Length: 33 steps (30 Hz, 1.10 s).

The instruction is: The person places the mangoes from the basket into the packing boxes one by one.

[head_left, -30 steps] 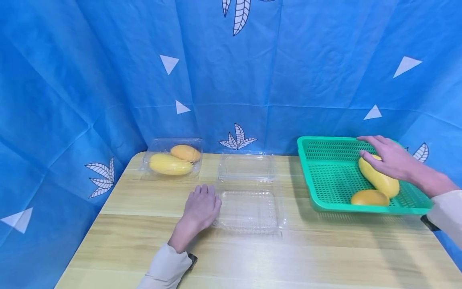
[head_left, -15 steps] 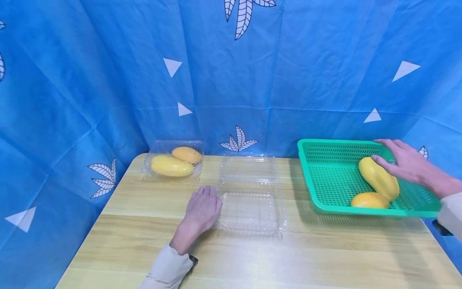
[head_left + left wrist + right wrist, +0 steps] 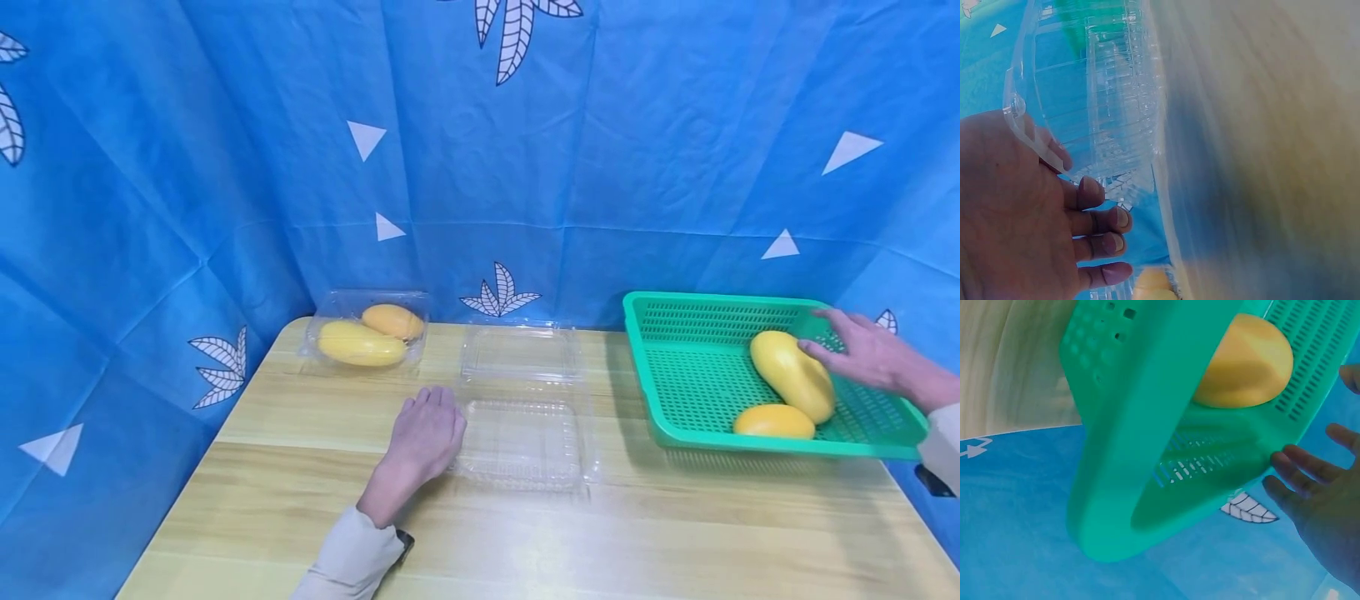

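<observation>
My left hand (image 3: 423, 433) is at the near left side of a lidded clear plastic container (image 3: 521, 446) lying unfolded on the table. In the left wrist view, the container's rim (image 3: 1015, 103) passes between thumb and curled fingers (image 3: 1104, 220). Over the right part of a green basket (image 3: 697, 437), my right hand (image 3: 862, 350) has its fingers spread loosely, holding nothing. A large yellow mango (image 3: 791, 375) and a smaller orange-yellow mango (image 3: 776, 422) lie in that basket, left of the hand. The right wrist view shows fingertips (image 3: 1282, 459) beside the rim; contact is unclear.
At the back left of the table (image 3: 247, 500) stands another clear container (image 3: 416, 354), with a yellow mango (image 3: 360, 343) and an orange-yellow mango (image 3: 393, 321) inside. A blue curtain (image 3: 487, 167) hangs close behind the table.
My right hand has moved to the right, away from above the large mango. The left hand stays at the container's side. Both mangoes remain in the basket.
</observation>
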Each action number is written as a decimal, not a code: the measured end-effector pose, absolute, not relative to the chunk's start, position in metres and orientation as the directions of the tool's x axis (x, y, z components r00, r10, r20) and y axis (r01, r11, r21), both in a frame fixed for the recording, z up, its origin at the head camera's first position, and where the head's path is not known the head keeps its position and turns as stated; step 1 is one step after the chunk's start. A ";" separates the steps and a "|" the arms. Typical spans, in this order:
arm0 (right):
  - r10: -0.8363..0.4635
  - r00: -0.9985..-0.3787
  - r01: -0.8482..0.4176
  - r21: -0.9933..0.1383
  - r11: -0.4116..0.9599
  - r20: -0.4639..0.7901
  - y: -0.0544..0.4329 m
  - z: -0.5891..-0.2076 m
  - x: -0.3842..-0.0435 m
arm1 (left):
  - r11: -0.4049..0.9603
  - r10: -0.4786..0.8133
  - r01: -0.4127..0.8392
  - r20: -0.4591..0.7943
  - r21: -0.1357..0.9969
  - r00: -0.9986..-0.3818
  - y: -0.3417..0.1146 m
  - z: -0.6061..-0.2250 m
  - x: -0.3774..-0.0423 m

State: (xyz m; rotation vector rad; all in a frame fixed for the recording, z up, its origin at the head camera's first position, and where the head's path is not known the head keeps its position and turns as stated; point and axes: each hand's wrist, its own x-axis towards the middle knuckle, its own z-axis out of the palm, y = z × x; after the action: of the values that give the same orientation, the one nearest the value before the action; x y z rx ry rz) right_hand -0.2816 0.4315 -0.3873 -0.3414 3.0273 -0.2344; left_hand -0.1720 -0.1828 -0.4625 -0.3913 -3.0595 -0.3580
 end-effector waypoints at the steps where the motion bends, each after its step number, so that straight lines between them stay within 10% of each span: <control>1: -0.224 -0.971 -0.209 -0.162 0.964 -0.081 0.433 -0.388 -0.282 | 0.942 0.243 0.252 0.066 0.223 -0.968 -0.183 -0.463 -0.172; 33: -0.270 -0.928 -0.199 -0.269 0.942 -0.258 0.423 -0.416 -0.290 | 0.931 0.254 0.266 0.083 0.248 -0.964 -0.179 -0.463 -0.169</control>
State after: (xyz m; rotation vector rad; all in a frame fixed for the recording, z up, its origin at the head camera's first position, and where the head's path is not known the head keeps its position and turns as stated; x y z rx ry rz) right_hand -0.2900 0.4234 -0.4162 -0.3466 2.8039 -0.3456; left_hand -0.1687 -0.1792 -0.4632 -0.4093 -3.0384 -0.4012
